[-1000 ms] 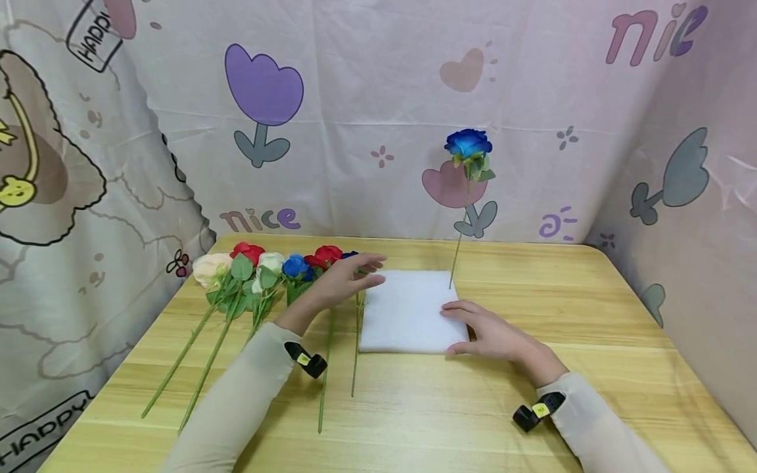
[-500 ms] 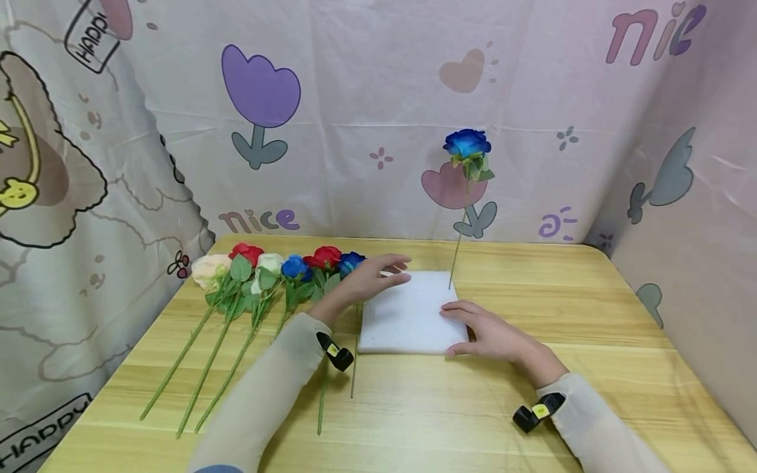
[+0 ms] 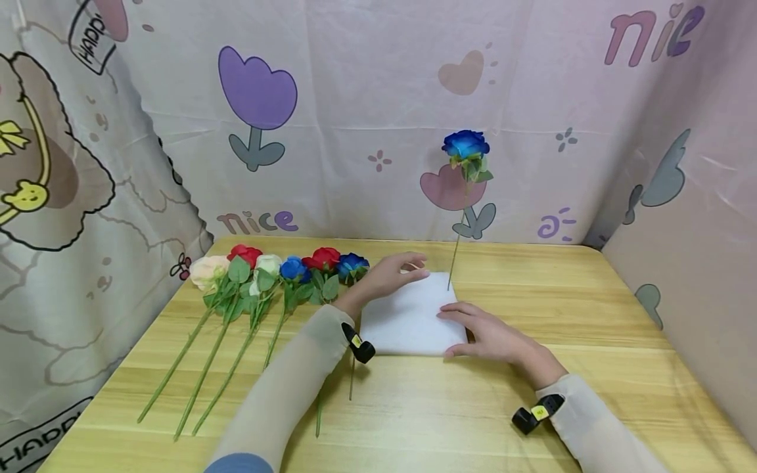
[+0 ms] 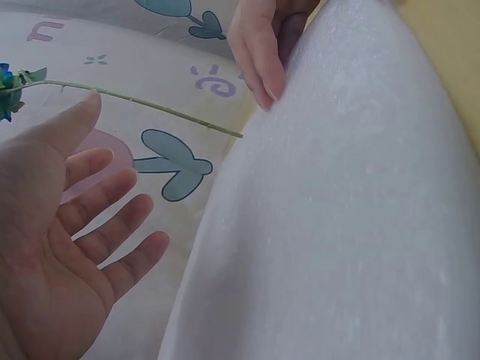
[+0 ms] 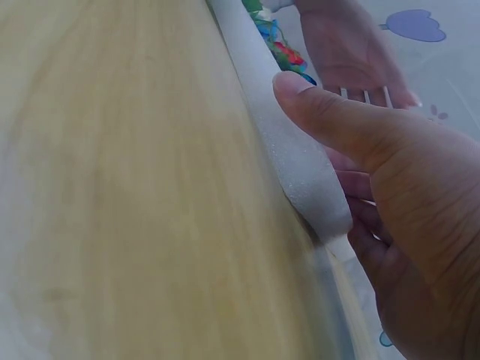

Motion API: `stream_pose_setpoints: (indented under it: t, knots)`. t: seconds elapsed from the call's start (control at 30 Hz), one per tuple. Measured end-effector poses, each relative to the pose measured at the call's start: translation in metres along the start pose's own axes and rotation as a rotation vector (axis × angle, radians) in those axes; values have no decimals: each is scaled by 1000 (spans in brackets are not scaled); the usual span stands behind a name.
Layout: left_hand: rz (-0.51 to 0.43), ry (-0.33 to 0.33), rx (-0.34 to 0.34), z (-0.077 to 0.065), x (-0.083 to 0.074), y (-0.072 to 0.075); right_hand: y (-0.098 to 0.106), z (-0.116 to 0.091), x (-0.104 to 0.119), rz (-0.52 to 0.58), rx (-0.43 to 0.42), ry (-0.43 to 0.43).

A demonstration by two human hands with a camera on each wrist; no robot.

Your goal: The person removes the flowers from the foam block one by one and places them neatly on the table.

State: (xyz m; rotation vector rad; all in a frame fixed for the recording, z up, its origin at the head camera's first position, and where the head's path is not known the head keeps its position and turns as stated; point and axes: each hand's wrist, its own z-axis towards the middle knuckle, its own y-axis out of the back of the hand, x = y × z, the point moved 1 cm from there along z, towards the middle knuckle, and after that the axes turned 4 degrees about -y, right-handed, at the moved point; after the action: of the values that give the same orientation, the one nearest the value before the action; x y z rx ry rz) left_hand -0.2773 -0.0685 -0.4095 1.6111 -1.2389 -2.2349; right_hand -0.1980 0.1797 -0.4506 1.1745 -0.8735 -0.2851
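A white foam block (image 3: 408, 322) lies flat on the table. One blue rose (image 3: 466, 144) stands upright from its back right part on a thin, slightly leaning stem. My left hand (image 3: 390, 274) hovers over the block's back left area, fingers spread and holding nothing. In the left wrist view, that hand's palm (image 4: 60, 247) shows bare, its thumb overlapping the rose stem (image 4: 150, 103). At the block's right side, my right hand (image 3: 487, 334) grips the front corner. The right wrist view shows its thumb (image 5: 330, 112) along the front edge and the other fingers around the far side.
To the left, several artificial roses lie in a row: a cream rose (image 3: 208, 272), red rose (image 3: 322, 258), white rose (image 3: 269, 264) and blue rose (image 3: 353, 263) among them, stems toward me. A printed curtain (image 3: 355, 85) hangs behind the wooden table (image 3: 532, 282).
My left hand has moved right from the lying roses to over the foam block, uncovering the dark blue rose. The right hand and the standing rose have stayed in place.
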Motion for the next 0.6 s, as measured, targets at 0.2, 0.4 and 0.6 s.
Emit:
stream_pose_setpoints:
  t: [0.2,0.4,0.6]
  knots:
    - [-17,-21,-4,11,3,-8,-1,0,-1,-7,-3,25]
    - [-18,-54,-9,22,6,-17,-1,0,-1,-14,-7,27]
    - [-34,-69,-14,32,3,-27,-1,0,-1,-23,-14,37]
